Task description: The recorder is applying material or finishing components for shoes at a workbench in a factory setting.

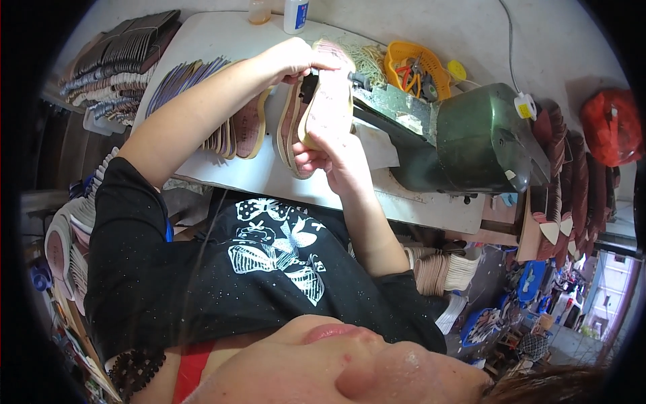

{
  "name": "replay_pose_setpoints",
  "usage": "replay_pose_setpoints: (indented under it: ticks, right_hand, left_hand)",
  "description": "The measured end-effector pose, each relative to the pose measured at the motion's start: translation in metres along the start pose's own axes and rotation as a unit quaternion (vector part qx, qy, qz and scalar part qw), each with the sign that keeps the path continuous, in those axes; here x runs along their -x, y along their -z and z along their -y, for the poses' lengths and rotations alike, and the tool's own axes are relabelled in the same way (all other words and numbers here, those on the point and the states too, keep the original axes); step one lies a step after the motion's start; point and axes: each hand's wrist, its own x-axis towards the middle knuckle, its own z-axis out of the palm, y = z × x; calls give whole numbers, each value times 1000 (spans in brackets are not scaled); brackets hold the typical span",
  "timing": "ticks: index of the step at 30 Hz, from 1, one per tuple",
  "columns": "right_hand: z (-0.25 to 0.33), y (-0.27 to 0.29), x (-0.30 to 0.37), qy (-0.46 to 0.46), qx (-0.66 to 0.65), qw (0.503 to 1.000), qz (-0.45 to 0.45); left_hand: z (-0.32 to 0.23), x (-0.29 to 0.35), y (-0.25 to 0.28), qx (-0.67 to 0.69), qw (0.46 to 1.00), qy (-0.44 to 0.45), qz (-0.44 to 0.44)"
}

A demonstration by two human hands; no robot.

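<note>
A pale pinkish shoe insole [328, 101] with a yellowish edge is held up under the lamp of a dark green machine [478, 138]. My left hand [295, 59] is closed on its far end, thumb or finger lying across the top. At its near, rounded end my right hand [334, 155] grips the edge, thumb on the upper face and fingers curled beneath. Behind and below it another insole [288, 138] lies on the white table [262, 180], partly hidden. The machine's black head [356, 81] is beside the held insole, mostly covered by it.
A row of stacked insoles [249, 131] stands on the left of the table. At the back are a yellow basket [416, 48] with pliers, a white bottle [295, 17] and shredded trimmings [369, 66]. Bundled dark pieces [128, 50] are piled far left; a red bag [611, 128] is at right.
</note>
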Motion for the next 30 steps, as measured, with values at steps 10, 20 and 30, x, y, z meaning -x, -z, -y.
replay_pose_setpoints:
  ticks: [10, 20, 30]
  right_hand:
    - [0, -10, -33, 117, -46, 985, -114]
    - [15, -22, -51, 109, -62, 977, -172]
    - [22, -17, -51, 85, -98, 974, -185]
  left_hand:
    - [-32, -35, 24, -219, 974, 13, 54]
    - [-47, -96, 32, -256, 823, -284, 421]
    - [-75, -77, 32, -361, 811, -205, 413]
